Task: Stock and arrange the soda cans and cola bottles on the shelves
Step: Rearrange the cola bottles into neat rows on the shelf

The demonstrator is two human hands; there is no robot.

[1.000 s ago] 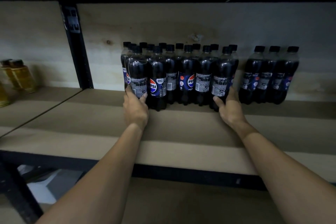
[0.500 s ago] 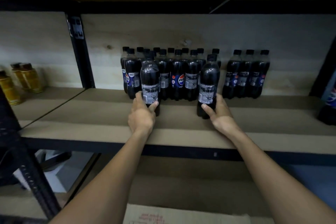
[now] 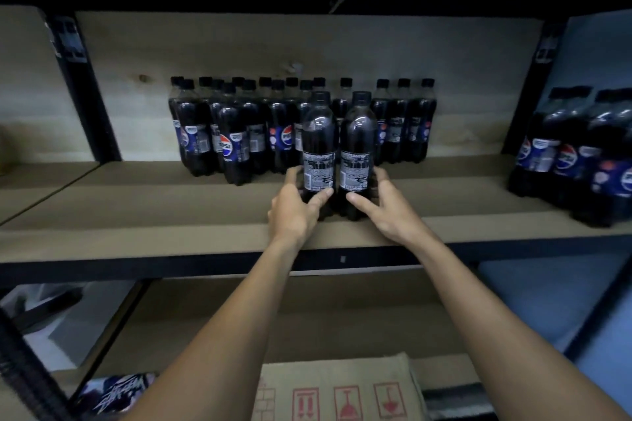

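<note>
Two hands at work: left hand (image 3: 294, 212) curls round the base of the left Pepsi bottle (image 3: 318, 140), right hand (image 3: 386, 208) round the right Pepsi bottle (image 3: 358, 140), both upright, side by side on the shelf (image 3: 136, 212) ahead of the back rows (image 3: 239, 133); probably best slid level, logos turned out.

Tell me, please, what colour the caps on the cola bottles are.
The caps are black, clearest in the head view.

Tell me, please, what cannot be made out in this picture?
Head view:
- Lower parts of the two held bottles: covered by the left hand and right hand.
- Rear bottles: partly hidden by front ones; count unclear.
- Back-label print: too blurred to read.
- Cardboard box: cut off by bottom edge.
</note>
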